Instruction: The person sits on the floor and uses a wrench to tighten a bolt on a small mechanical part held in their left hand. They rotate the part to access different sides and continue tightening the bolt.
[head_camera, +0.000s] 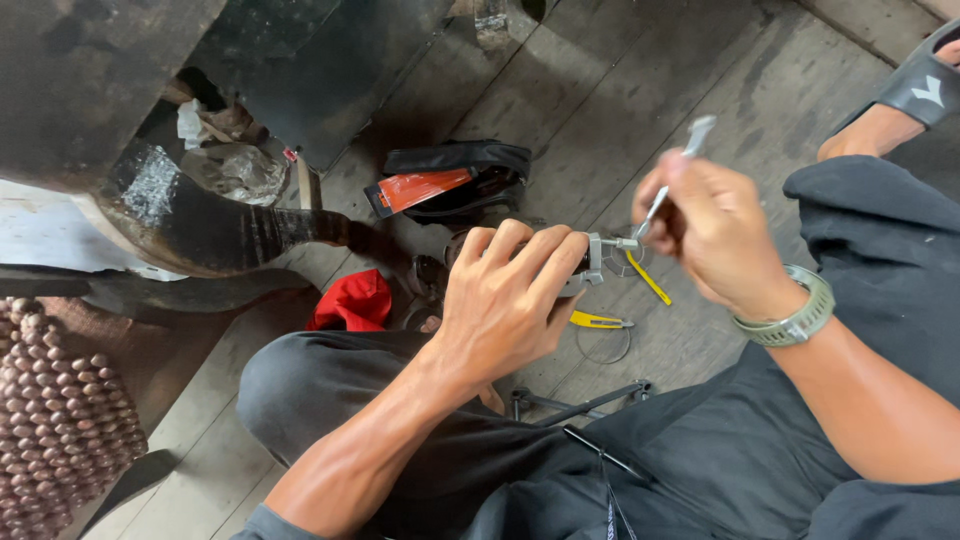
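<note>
My left hand (505, 295) is closed around a small metal part (592, 262) held over my lap; only its grey end shows past my fingers. My right hand (712, 232), with a green watch on the wrist, grips a slim metal wrench (672, 175) whose lower end meets that metal part. Both hands hover above a wooden plank floor (640, 90).
Below the hands lie yellow-handled pliers (598, 320), a wire ring (604, 343) and a black metal tool (580, 403). A red cloth (352, 302), a black pouch with an orange packet (440, 183), a dark exhaust pipe (230, 232) and a beaded seat cover (55, 420) sit to the left.
</note>
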